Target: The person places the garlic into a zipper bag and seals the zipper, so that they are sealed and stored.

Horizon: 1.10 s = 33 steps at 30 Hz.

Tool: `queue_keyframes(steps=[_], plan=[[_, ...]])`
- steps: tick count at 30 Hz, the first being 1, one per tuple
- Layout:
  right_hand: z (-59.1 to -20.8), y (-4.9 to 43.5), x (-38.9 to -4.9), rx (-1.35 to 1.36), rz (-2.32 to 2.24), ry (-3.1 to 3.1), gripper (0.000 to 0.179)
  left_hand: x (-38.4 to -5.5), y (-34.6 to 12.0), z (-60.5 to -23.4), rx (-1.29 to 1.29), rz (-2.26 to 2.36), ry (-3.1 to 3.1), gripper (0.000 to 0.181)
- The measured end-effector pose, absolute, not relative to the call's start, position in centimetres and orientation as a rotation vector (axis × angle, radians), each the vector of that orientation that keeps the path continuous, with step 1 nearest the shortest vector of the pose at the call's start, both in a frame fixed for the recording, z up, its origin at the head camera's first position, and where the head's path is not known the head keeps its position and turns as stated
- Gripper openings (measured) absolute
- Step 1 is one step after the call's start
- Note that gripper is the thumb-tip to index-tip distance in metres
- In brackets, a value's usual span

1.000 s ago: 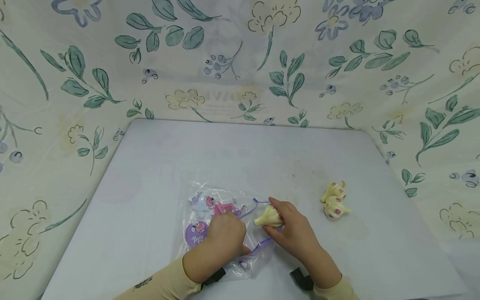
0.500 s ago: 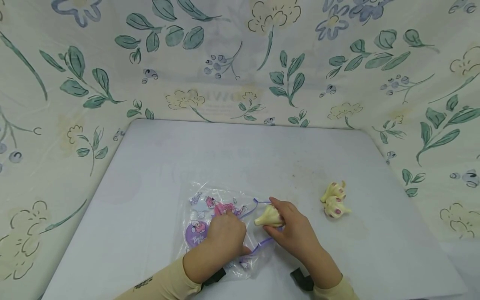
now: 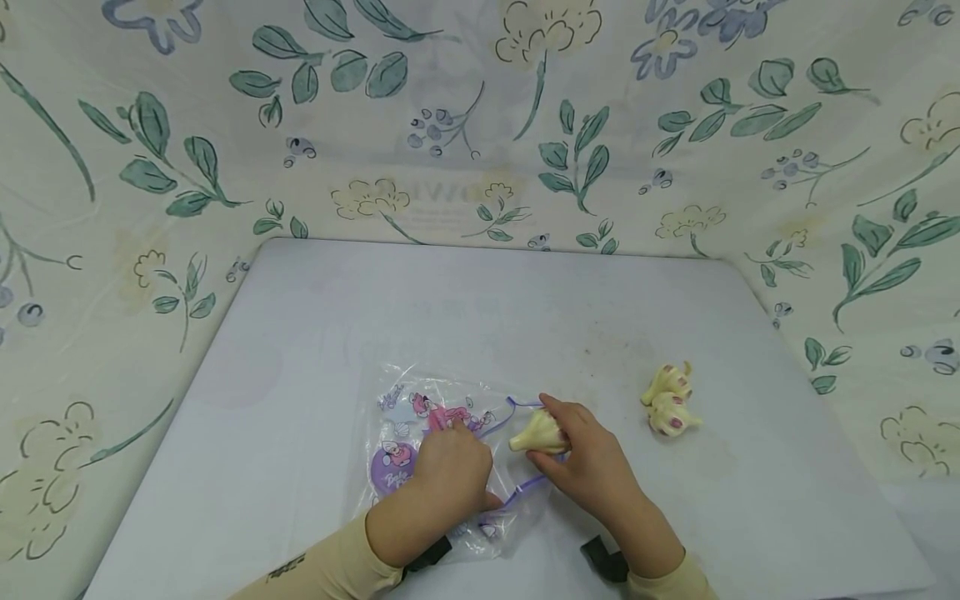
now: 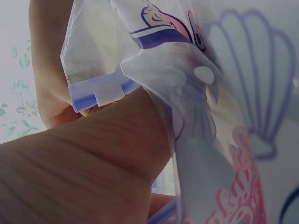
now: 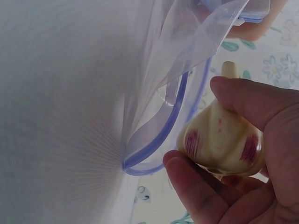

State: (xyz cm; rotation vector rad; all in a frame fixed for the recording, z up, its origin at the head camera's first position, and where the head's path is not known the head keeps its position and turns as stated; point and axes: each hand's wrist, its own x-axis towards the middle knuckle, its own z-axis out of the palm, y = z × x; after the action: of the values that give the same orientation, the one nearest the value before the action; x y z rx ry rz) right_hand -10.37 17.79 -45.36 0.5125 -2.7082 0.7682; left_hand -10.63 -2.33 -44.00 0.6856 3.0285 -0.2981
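Observation:
A clear zip bag (image 3: 397, 400) with purple edging and pink and purple cartoon prints lies near the front of the table. My left hand (image 3: 454, 467) grips it near its mouth, thumb by the lower purple edge; its other fingers are mostly hidden. The mouth gapes to the right, with the zip slider (image 4: 110, 94) showing in the left wrist view. Between thumb and fingers, my right hand (image 3: 588, 454) holds a pale garlic bulb (image 5: 219, 135) with purple patches, its stem toward the bag, at the mouth. Two more garlic bulbs (image 3: 671, 414) lie touching at the right.
The white table (image 3: 480, 308) has its far edge against a floral cloth (image 3: 450, 117), which also hangs at both sides. Black straps (image 3: 603, 558) show near both wrists. Small specks lie on the table behind the right hand.

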Motion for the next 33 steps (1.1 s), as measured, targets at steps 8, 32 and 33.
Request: queue_keyframes(steps=[8, 32, 33], plan=[[-45.37, 17.84, -10.36, 0.514, 0.786, -2.711, 0.078, -10.6, -2.31, -44.05, 0.688, -0.301, 3.032, 0.075], [-45.22, 18.21, -10.49, 0.49, 0.792, -2.719, 0.075, -10.65, -2.26, -43.78, 0.668, -0.278, 3.014, 0.076], [-45.24, 18.21, -10.49, 0.488, 0.793, -2.721, 0.076, -10.65, -2.26, -43.77, 0.667, -0.277, 3.013, 0.076]])
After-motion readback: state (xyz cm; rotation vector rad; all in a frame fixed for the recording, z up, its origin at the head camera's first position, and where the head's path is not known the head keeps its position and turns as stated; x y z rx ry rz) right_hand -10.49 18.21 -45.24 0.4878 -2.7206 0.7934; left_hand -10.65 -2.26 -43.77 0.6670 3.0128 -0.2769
